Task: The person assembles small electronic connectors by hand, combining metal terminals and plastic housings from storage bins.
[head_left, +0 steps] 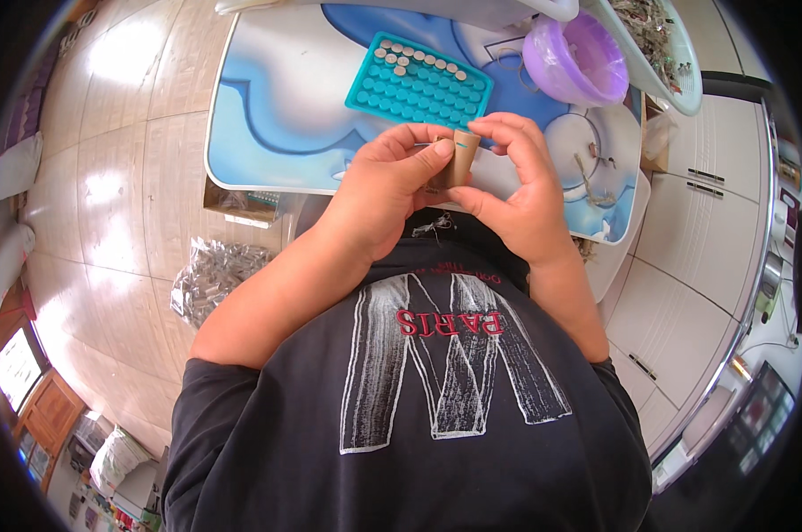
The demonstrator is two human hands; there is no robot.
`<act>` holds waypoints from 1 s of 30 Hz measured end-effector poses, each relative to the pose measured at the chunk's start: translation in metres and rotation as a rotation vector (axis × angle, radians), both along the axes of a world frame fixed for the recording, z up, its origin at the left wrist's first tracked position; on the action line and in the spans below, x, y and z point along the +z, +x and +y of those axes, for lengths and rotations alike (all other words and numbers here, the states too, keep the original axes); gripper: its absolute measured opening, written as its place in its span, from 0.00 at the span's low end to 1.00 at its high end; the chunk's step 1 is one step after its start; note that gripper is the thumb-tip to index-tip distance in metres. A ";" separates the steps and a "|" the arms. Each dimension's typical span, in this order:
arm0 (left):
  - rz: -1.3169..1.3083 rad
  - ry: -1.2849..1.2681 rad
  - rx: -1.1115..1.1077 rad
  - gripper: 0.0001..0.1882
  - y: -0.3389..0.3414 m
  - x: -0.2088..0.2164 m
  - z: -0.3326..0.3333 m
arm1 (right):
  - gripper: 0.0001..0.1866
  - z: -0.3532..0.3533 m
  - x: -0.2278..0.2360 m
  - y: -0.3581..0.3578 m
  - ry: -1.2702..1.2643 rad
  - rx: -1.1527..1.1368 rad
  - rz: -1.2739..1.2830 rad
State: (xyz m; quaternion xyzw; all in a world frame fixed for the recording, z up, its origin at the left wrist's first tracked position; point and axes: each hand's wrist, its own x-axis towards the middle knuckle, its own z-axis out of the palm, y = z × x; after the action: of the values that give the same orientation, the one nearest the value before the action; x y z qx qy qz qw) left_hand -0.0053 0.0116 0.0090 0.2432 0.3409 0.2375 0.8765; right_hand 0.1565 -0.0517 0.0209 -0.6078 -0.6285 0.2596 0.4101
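Observation:
A tan tapered tube [464,158], cone-like with a small teal mark near its wide end, stands close to upright between my hands above the table's near edge. My left hand [383,177] is closed round its left side, thumb pressed along it. More brown material shows beneath those fingers, partly hidden. My right hand [523,182] grips the same tube from the right, index finger near the top and thumb near the bottom. Just beyond my hands lies a teal tray [392,99] with rows of round pockets; several whitish round pieces [404,61] sit in its far rows.
The blue-and-white table [277,115] carries a purple basin [543,66] lined with clear plastic. Light tubs [676,53] stand at the far right. Thin strands [596,191] lie on the right side. On the floor at left are an open carton [241,211] and a silvery bag [215,279].

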 end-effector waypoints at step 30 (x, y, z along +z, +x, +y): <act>-0.123 -0.065 0.033 0.16 0.000 0.003 0.001 | 0.29 -0.001 0.008 -0.002 0.182 0.059 -0.143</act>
State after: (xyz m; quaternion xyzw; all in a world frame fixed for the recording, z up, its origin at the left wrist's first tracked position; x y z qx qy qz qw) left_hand -0.0054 0.0123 0.0124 0.1939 0.2979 0.2551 0.8992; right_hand 0.1548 -0.0527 0.0289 -0.5664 -0.6947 0.1694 0.4098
